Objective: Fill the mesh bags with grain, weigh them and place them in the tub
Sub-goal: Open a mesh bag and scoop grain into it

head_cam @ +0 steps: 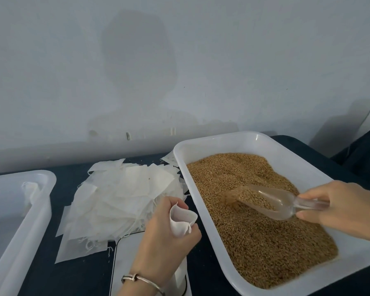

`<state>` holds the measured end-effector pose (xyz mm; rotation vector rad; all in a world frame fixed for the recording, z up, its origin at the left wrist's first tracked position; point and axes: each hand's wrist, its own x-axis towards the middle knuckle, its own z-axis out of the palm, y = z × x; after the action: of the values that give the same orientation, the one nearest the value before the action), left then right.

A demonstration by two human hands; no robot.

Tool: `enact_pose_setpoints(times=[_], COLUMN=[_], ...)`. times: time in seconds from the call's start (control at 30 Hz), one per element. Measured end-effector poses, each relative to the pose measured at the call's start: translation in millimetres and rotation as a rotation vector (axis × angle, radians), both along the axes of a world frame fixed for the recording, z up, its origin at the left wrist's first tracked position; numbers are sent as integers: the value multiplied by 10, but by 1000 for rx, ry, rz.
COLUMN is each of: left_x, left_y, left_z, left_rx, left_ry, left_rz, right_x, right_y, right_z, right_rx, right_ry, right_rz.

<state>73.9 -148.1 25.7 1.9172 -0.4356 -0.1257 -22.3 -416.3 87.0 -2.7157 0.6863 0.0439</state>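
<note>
I hold one mesh bag [183, 220] open-mouthed in my left hand [165, 233]; my right hand [342, 207] grips the scoop [271, 202], loaded in the grain [254, 221]. Filling not yet begun, weighing pending; the tub [19, 201] holds at least one bag [31, 192], a pile of empty bags [120, 199] left on the counter [205, 274].

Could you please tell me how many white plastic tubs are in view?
2: one tub on the right holds grain; the other tub sits at the left edge, partly out of frame.

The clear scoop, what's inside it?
The clear scoop, held by the right hand, holds brown grain from the white tub. Its tip is buried in grain, hidden.
</note>
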Motion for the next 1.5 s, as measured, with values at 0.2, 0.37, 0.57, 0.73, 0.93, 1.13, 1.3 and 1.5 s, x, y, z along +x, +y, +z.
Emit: enact_pose_setpoints(times=[0.2,0.37,0.57,0.73,0.93,1.13,1.3,1.5], left_x=[100,224,214,198,161,116,102,120], left_y=[-83,-160,-128,-38,35,13,12,36], left_z=[-29,0,-17,-48,-101,-118,-177,-211], left_rx=[43,210,231,231,257,218,194,163], left_ry=[-43,-138,-139,-130,-139,-164,-150,-135], left_rz=[-51,-149,-208,-189,-147,-115,-63,-30], right_x=[-85,-88,28,155,319,452,548,623], right_y=[19,104,196,292,434,571,706,828], right_z=[21,135,250,326,441,570,711,833], right_rx=[297,453,352,265,78,-129,-221,-277], right_ry=[-212,-208,-96,-90,12,17,-12,14], right_rz=[19,228,424,542,609,602,601,610])
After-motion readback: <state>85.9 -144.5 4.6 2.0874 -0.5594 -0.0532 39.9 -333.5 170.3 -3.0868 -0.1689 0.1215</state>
